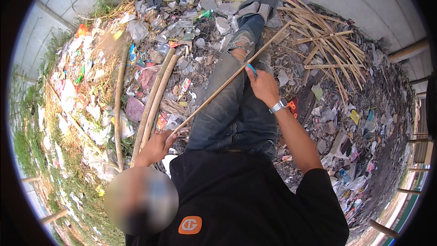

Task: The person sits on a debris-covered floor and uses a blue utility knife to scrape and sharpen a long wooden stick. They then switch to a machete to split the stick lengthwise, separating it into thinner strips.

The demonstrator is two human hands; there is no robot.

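Note:
A long thin bamboo strip [223, 88] slants across my outstretched legs, its far end beyond my knees and its near end at my left hand [155, 148]. The fingers of that hand are closed around the near end. Farther along the strip, my right hand [264, 86] is closed on a small blue-handled tool [251, 69], pressed up against the strip. Only a bit of blue shows past the thumb, so the tool's exact kind is hidden. A metal watch [277, 105] sits on my right wrist.
Split bamboo strips [330, 41] lie in a loose pile at the far right. Bamboo poles [154, 95] rest on the ground to my left. Litter [182, 32] covers the ground around my legs [227, 105]. A pale wall [339, 0] stands beyond my feet. An orange object [292, 108] lies beside my right wrist.

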